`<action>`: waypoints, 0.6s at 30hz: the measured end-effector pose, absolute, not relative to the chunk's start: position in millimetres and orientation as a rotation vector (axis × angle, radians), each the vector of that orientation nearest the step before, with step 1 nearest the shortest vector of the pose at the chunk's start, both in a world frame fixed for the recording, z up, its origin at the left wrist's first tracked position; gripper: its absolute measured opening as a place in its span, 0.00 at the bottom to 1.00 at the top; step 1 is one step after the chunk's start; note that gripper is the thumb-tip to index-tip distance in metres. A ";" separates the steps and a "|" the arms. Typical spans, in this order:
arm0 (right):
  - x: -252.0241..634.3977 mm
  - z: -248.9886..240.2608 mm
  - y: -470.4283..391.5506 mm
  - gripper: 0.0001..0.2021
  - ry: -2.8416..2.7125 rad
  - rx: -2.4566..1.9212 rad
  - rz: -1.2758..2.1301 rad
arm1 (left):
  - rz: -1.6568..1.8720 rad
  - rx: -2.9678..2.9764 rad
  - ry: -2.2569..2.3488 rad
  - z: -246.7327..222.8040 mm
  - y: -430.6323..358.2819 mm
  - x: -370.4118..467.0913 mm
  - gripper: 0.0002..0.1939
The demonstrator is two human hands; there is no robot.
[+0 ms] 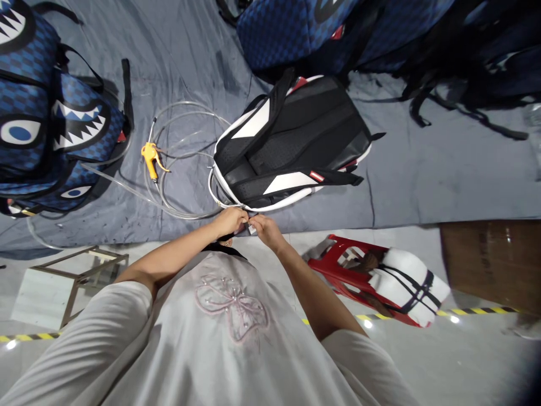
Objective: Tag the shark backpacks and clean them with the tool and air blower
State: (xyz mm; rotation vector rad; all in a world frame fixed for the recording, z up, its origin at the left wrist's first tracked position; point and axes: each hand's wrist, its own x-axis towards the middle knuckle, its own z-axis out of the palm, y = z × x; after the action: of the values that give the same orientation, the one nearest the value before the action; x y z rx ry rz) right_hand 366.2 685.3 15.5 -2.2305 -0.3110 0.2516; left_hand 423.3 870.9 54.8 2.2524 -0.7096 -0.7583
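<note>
A black and white backpack [315, 127] lies on the grey cloth, its back panel and shoulder straps facing up. At its near edge my left hand [231, 221] and my right hand [265, 226] meet, fingertips pinched together. Between them is something small that I cannot make out. A small white tag [252, 229] shows just under my right fingers. To the left of the backpack, a yellow air blow gun [150, 160] rests on the cloth among loops of clear hose [186, 215].
Blue checked backpacks with shark faces [80, 118] stand at the left, and more blue backpacks [287, 39] line the far side. Below the table edge are a wooden stool [46, 293], a red stool [338, 254] with a white strapped bundle [406, 282], and a brown box [490, 265].
</note>
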 end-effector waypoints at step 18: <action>363.6 12.7 692.0 0.07 -0.065 -2.110 0.381 | -0.792 2.366 -0.872 54.7 867.4 425.8 0.11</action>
State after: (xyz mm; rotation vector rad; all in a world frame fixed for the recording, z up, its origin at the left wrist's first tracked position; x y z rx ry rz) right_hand 363.6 692.0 12.7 -2.1104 -0.0650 0.3809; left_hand 425.8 867.4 54.7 2.3662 -0.8717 -0.7919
